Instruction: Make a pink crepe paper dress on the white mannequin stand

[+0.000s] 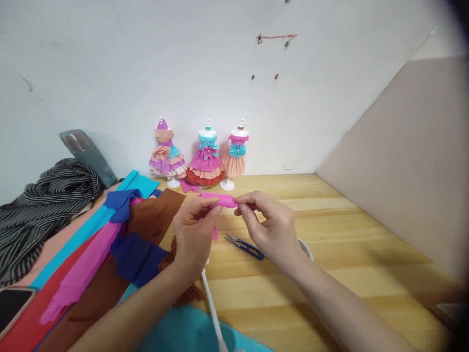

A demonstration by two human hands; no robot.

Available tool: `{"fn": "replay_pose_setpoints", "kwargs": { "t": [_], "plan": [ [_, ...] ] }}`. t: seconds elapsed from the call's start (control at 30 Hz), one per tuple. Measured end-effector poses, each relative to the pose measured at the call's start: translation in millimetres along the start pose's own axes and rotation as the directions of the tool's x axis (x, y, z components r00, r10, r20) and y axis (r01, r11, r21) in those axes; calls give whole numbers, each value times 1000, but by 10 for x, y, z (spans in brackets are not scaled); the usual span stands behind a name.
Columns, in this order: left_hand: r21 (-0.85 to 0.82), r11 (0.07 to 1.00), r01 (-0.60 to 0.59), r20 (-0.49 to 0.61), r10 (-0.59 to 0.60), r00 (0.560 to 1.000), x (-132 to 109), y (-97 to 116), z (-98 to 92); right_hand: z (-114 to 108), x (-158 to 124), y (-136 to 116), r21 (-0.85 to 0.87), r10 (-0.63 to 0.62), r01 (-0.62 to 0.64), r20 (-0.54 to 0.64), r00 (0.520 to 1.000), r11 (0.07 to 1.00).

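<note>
A short strip of pink crepe paper (pixel 219 199) is held above the wooden table (pixel 330 234) between both hands. My left hand (pixel 193 236) pinches its left part, fingers closed. My right hand (pixel 269 225) pinches its right end, fingers pressed together. Below the hands lies a pair of blue thread snips (pixel 245 245). A white stand rod (pixel 211 305) runs under my left wrist.
Three small mannequins in layered paper dresses (pixel 206 161) stand against the white wall. Sheets of blue, brown, pink, red and teal crepe paper (pixel 120 239) lie on the left, by striped cloth (pixel 40 210), a grey bottle (pixel 88 156) and a phone (pixel 12 305).
</note>
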State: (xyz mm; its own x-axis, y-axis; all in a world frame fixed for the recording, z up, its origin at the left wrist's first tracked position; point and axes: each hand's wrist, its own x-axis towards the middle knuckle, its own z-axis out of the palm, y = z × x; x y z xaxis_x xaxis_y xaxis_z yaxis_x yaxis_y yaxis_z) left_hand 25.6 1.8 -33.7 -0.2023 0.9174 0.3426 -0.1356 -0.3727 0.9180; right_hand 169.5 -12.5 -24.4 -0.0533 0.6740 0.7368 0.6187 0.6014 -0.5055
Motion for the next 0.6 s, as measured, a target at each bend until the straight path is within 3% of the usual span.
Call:
{"fn": "replay_pose_setpoints", "kwargs": {
  "t": [0.13, 0.33, 0.6],
  "plan": [
    [8, 1000, -6, -3, 6, 1000, -3, -17, 2, 2, -6, 13, -47, -37, 37, 2, 999, 998],
    [20, 1000, 14, 9, -14, 1000, -16, -7, 7, 19, -19, 29, -64, 29, -28, 25, 999, 998],
    [28, 998, 56, 16, -57, 998, -9, -13, -11, 7, 11, 34, 174, 174, -184, 70, 982, 968]
  ]
}}
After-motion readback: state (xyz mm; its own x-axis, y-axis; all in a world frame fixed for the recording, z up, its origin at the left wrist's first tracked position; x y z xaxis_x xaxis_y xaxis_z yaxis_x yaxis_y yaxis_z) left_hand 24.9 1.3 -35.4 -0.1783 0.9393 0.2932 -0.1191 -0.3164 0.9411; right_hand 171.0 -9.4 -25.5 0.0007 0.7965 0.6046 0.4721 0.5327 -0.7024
